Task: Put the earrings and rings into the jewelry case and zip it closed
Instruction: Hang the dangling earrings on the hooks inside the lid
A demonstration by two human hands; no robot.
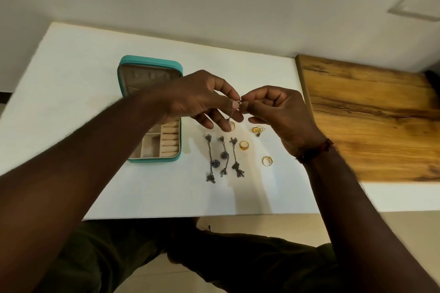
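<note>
A teal jewelry case [152,64] lies open on the white table [83,59], its beige compartments and ring rolls showing. My left hand [202,100] and my right hand [278,112] meet above the table, both pinching one small earring [240,102] between thumb and fingertips; a thin part of it hangs down. Below lie three long dark dangling earrings [223,157]. Gold rings lie near them: one [244,145] beside the earrings, one [267,161] further right, one [232,125] partly hidden under my left fingers. A small gold piece [257,130] sits under my right hand.
A wooden board or counter section [369,114] adjoins the table on the right. A pale wall rises behind the table. My knees and the floor show below the table's near edge.
</note>
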